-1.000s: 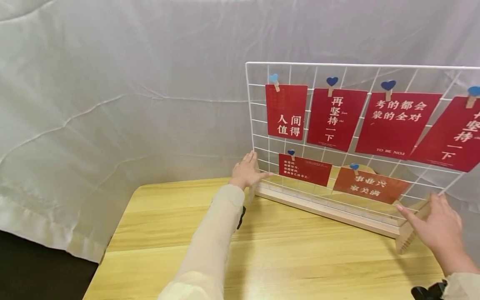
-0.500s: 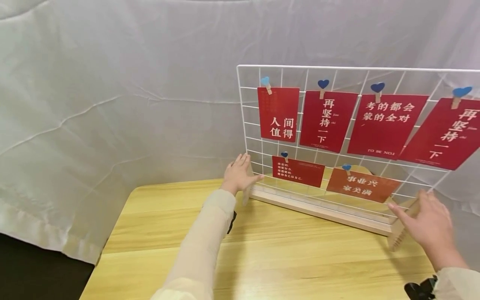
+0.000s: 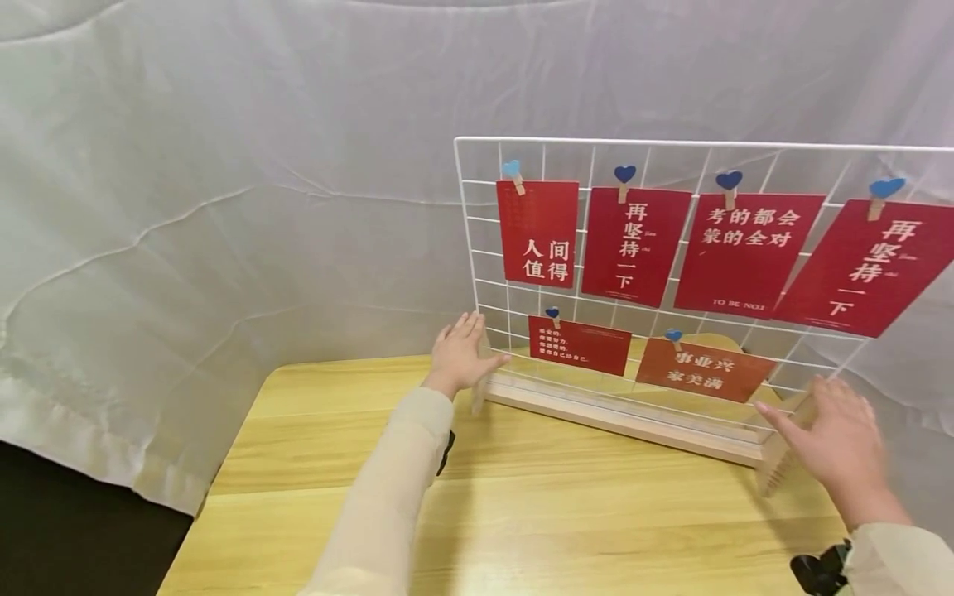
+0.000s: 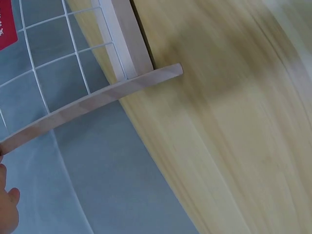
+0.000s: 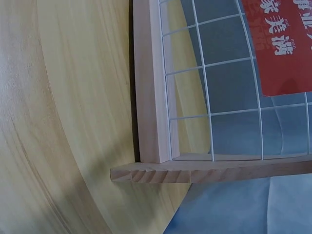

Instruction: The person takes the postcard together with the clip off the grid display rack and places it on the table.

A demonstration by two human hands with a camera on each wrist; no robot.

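Note:
A white wire grid (image 3: 484, 240) stands in a pale wooden base (image 3: 619, 418) on the table. Several red cards (image 3: 632, 248) hang from it on small clothespins (image 3: 729, 189) with blue hearts. Below them are two smaller cards, one dark red (image 3: 580, 344) and one orange-red (image 3: 704, 368). My left hand (image 3: 462, 356) touches the left end of the stand, fingers extended, thumb toward the grid. At the other end, my right hand (image 3: 835, 430) lies against the wooden side piece (image 5: 209, 171), thumb spread inward. Some fingertips are hidden behind the stand.
The stand rests near the back of a yellow wood-grain table (image 3: 358, 430). A pale cloth backdrop (image 3: 224, 207) hangs close behind it and along the left side. A dark area (image 3: 67, 530) lies past the table's left edge.
The stand has shifted left across the table with its cards, and both hands have moved left along with it. More of the rightmost card now shows.

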